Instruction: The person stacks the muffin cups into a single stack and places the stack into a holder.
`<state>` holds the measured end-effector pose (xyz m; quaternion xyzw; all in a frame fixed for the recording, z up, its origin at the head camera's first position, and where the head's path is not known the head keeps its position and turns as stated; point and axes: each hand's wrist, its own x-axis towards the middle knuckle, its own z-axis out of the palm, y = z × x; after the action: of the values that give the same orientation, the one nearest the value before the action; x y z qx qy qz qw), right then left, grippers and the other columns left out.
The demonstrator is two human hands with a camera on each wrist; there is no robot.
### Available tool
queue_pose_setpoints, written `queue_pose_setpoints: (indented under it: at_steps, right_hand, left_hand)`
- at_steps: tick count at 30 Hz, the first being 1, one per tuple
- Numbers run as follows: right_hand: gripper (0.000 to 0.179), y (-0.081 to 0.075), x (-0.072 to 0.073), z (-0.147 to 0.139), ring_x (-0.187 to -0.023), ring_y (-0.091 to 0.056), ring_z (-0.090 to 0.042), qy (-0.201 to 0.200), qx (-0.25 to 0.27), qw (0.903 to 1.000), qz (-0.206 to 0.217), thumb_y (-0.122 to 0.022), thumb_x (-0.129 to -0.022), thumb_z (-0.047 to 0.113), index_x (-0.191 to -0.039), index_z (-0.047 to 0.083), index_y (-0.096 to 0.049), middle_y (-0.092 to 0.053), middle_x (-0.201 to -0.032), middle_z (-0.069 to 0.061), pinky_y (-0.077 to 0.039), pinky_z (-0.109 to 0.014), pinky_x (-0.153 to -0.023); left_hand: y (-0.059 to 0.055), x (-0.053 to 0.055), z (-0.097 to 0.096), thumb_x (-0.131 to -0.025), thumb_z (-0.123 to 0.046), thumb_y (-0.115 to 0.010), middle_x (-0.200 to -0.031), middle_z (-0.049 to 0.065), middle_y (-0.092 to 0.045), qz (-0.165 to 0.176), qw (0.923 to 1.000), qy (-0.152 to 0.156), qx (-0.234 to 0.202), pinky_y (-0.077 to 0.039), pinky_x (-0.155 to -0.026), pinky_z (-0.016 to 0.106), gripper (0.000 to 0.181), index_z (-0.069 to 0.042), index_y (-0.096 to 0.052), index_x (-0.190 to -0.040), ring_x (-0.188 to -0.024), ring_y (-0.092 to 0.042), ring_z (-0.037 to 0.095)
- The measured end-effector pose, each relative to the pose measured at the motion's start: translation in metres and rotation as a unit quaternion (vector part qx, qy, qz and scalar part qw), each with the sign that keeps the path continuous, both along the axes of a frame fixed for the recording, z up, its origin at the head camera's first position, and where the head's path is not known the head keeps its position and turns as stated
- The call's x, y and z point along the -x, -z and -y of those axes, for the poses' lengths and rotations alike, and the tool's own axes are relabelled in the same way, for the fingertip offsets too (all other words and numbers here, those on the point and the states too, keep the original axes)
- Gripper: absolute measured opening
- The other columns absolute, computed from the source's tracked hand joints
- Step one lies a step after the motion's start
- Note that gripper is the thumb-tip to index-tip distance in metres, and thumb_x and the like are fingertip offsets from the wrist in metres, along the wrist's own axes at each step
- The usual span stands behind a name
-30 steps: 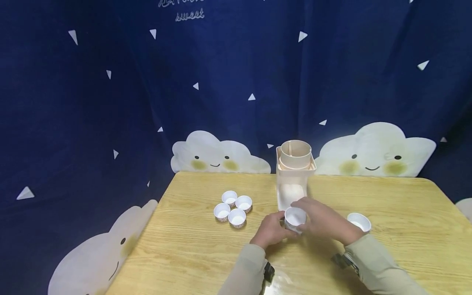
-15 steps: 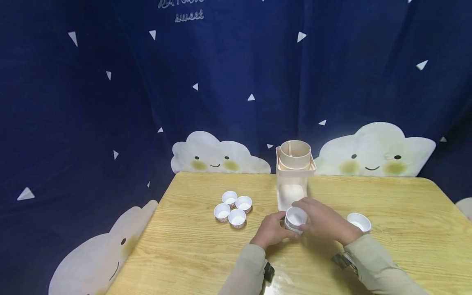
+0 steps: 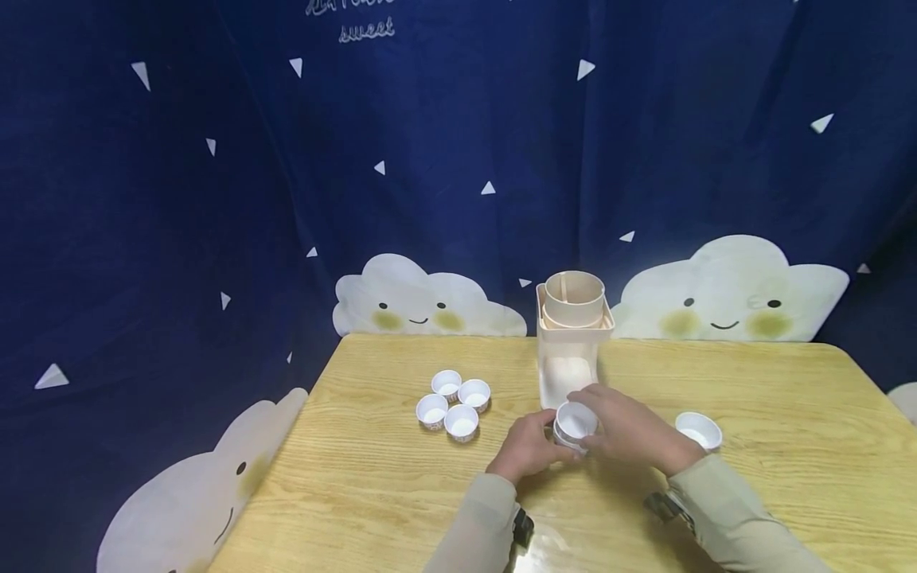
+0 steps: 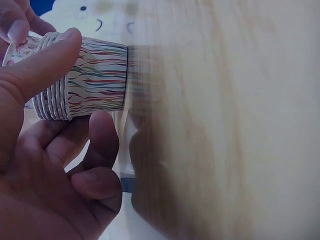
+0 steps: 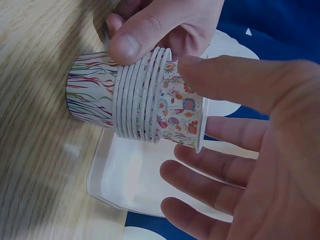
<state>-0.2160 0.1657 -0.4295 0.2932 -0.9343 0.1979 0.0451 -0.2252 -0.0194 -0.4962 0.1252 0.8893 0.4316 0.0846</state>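
Observation:
A stack of small paper cups (image 5: 92,92) stands upright on the table, its bottom cup printed with colourful wavy lines. My left hand (image 3: 528,447) grips the stack from the left, thumb and fingers around the rims. The top cup (image 5: 176,112), patterned with flowers and small animals, sits partly raised out of the nested rims. At its white rim, my right hand (image 3: 634,430) pinches it between thumb and index finger, with the other fingers spread alongside. Several white rims lie close together below it in the right wrist view.
Behind the stack stands a beige dispenser-like stand (image 3: 569,342) with a round cylinder on top. Several separate paper cups (image 3: 461,423) are grouped on the left of the wooden table (image 3: 372,493). A white bowl-like cup (image 3: 698,430) sits beyond my right forearm.
The top cup's rim has shifted very slightly to the right and risen a little from the stack. Both hands have stayed almost in place.

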Motion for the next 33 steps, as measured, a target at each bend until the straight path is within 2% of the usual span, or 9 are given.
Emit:
queue_pose_setpoints:
  at_steps: [6, 10, 16, 23, 26, 33]
  right_hand:
    - [0.070, 0.001, 0.000, -0.001, -0.112, -0.063, -0.033, 0.009, -0.016, 0.9998, 0.006, -0.084, -0.074, 0.020, -0.134, -0.002, -0.056, -0.064, -0.125, -0.018, -0.053, -0.050, -0.094]
    - [0.073, 0.001, -0.001, -0.002, -0.115, -0.062, -0.037, 0.007, -0.010, 0.9998, 0.018, -0.083, -0.074, 0.019, -0.137, -0.003, -0.052, -0.062, -0.128, -0.020, -0.052, -0.052, -0.097]
    - [0.074, 0.002, -0.001, -0.008, -0.123, -0.058, -0.043, 0.011, 0.012, 0.9985, 0.053, -0.077, -0.082, 0.020, -0.144, -0.003, -0.043, -0.055, -0.140, -0.027, -0.048, -0.057, -0.101]
    - [0.073, 0.000, 0.000, -0.018, -0.115, -0.063, -0.043, 0.010, 0.028, 0.9972, 0.069, -0.072, -0.087, 0.021, -0.146, -0.006, -0.038, -0.050, -0.143, -0.030, -0.048, -0.058, -0.100]
    - [0.072, -0.003, 0.000, -0.022, -0.113, -0.064, -0.041, 0.016, 0.029, 0.9974, 0.064, -0.072, -0.088, 0.021, -0.145, -0.006, -0.039, -0.053, -0.140, -0.030, -0.050, -0.057, -0.098]
    - [0.072, -0.010, 0.001, -0.044, -0.109, -0.064, -0.042, 0.044, 0.040, 0.9948, 0.082, -0.068, -0.092, 0.037, -0.147, -0.002, -0.040, -0.058, -0.134, -0.028, -0.053, -0.056, -0.088]
  left_hand:
    - [-0.001, 0.001, 0.000, -0.069, -0.029, -0.090, -0.111, -0.011, -0.073, -0.001, 1.0000, 0.001, -0.003, -0.049, -0.093, 0.027, 0.055, -0.028, -0.069, -0.120, -0.107, -0.063, 0.008]
    - [0.000, 0.001, 0.000, -0.069, -0.029, -0.090, -0.111, -0.011, -0.073, -0.003, 1.0000, 0.002, 0.000, -0.049, -0.092, 0.026, 0.055, -0.028, -0.069, -0.120, -0.108, -0.064, 0.009]
    - [0.000, 0.000, -0.001, -0.069, -0.028, -0.090, -0.112, -0.011, -0.073, -0.002, 1.0000, 0.005, -0.002, -0.049, -0.093, 0.028, 0.056, -0.028, -0.068, -0.121, -0.110, -0.064, 0.010]
    - [-0.002, -0.001, -0.003, -0.068, -0.027, -0.091, -0.109, -0.009, -0.072, -0.005, 0.9999, 0.013, -0.007, -0.048, -0.088, 0.024, 0.059, -0.023, -0.067, -0.123, -0.100, -0.063, 0.006]
    - [-0.003, -0.001, -0.003, -0.069, -0.028, -0.090, -0.109, -0.008, -0.072, -0.008, 0.9999, 0.013, 0.000, -0.048, -0.088, 0.023, 0.059, -0.023, -0.066, -0.122, -0.100, -0.063, 0.006]
    - [-0.003, 0.000, -0.003, -0.067, -0.030, -0.091, -0.109, -0.010, -0.070, -0.006, 0.9997, 0.013, 0.018, -0.048, -0.091, 0.025, 0.061, -0.025, -0.065, -0.122, -0.101, -0.062, 0.006]
